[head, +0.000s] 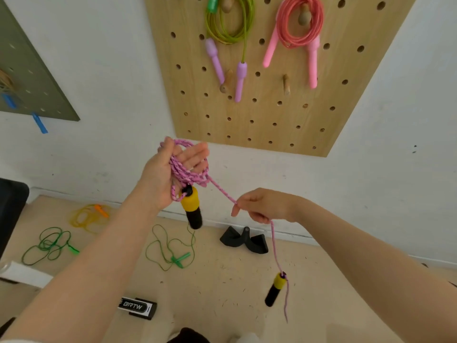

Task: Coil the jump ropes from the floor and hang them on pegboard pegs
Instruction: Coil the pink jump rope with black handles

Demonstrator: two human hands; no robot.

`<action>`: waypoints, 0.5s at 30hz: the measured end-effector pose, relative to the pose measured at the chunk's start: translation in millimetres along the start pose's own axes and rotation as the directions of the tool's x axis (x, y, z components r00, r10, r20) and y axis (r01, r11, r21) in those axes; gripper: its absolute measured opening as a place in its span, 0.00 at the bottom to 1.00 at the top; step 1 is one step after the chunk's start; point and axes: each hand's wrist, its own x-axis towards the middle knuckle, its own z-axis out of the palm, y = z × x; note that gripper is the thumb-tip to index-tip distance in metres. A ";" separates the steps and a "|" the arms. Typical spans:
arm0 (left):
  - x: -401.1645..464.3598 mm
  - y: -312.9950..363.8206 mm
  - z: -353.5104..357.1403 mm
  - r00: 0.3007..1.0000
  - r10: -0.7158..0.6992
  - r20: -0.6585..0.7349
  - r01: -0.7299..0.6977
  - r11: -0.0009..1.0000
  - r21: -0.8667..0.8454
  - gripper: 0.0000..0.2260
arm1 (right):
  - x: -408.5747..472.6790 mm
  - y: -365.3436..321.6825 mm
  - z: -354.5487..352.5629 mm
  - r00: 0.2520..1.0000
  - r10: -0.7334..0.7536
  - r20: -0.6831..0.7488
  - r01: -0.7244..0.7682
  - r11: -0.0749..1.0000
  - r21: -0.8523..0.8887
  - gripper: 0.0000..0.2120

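The pink braided rope [188, 169] is gathered in several loops over the palm of the left hand [170, 174], which is raised in front of the wall with its fingers loosely spread rather than clenched. One yellow-and-black handle [191, 206] hangs just below that hand. From the loops a single strand is stretched down and to the right to the right hand [262, 205], where it is pinched between closed fingertips. Below the right hand the strand drops to the second handle [275, 289], which dangles above the floor [222, 280]. On the wooden pegboard [272, 115] above, a green rope with lilac handles [230, 23] and a coral rope with pink handles [299, 23] are hung coiled on pegs. Two green ropes [170, 248] and a yellow rope [86, 216] are left lying loose on the floor.
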 end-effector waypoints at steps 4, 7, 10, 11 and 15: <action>-11.0 -41.8 0.3 0.997 -0.071 -0.020 0.072 0.871 0.487 0.17 | -4.6 -30.2 16.3 0.995 -0.041 0.091 0.071 0.934 -0.350 0.13; -23.3 -58.9 7.8 0.992 -0.124 -0.020 0.099 0.681 0.725 0.15 | -10.2 -49.9 11.0 0.983 -0.182 0.036 0.176 0.852 -0.493 0.12; -33.5 -62.8 13.3 0.968 -0.248 0.032 0.119 0.568 0.814 0.21 | -17.3 -54.5 -8.9 0.956 -0.268 -0.121 0.166 0.832 -0.530 0.06; -39.2 -61.3 15.6 0.949 -0.300 0.092 0.116 0.606 0.787 0.23 | -20.0 -53.4 -15.5 0.938 -0.292 -0.185 0.167 0.851 -0.498 0.05; -50.6 -48.0 26.9 0.849 -0.458 0.263 0.253 0.790 0.559 0.23 | -26.4 -45.9 -28.5 0.900 -0.337 -0.276 0.314 0.941 -0.124 0.07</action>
